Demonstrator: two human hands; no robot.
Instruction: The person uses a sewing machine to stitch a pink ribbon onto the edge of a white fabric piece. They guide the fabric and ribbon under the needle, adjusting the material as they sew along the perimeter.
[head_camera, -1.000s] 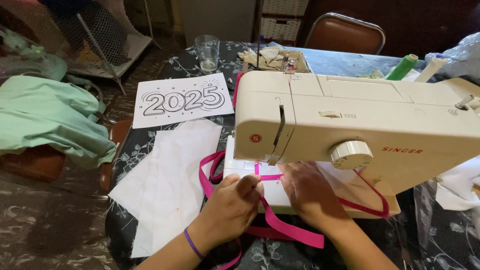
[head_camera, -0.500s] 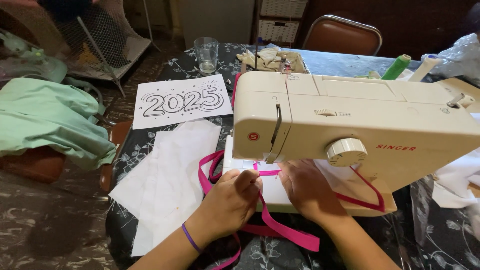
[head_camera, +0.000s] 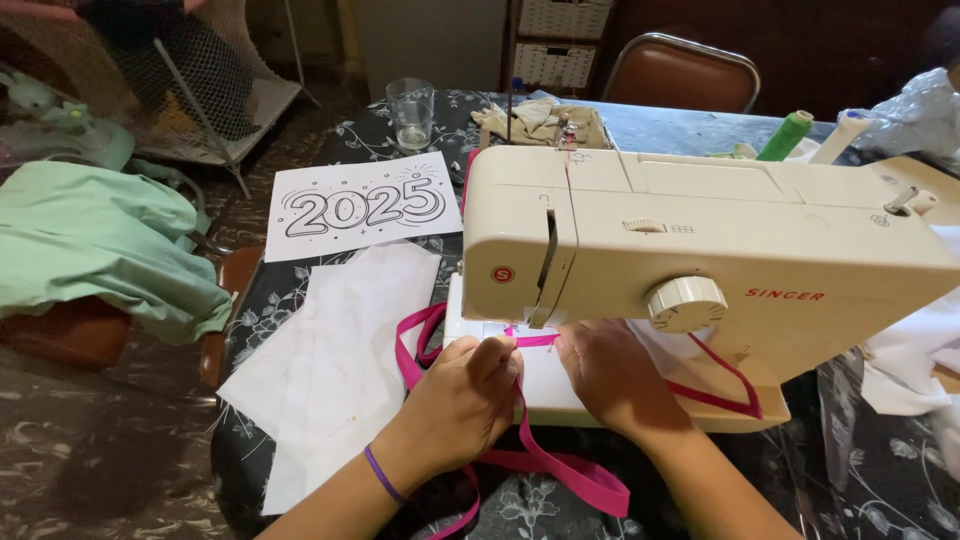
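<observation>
Left hand (head_camera: 465, 400) pinches pink ribbon (head_camera: 545, 465) on sewing machine (head_camera: 700, 240) bed, fingertips now closer to needle than before; right hand (head_camera: 615, 375) flat, pressing ribbon beside it; ribbon tail trails toward near bench edge; feed looks underway.

I see counter (head_camera: 700, 130) | on it: sewing machine (head_camera: 700, 250), printed sheet (head_camera: 362, 208), white paper (head_camera: 340, 370), glass (head_camera: 410, 112), pink ribbon (head_camera: 560, 470)

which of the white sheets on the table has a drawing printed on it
The printed sheet, the far one lying near the drinking glass. It bears outlined numerals with little stars. The plain white sheets nearer the left hand are blank and overlap each other.
</observation>
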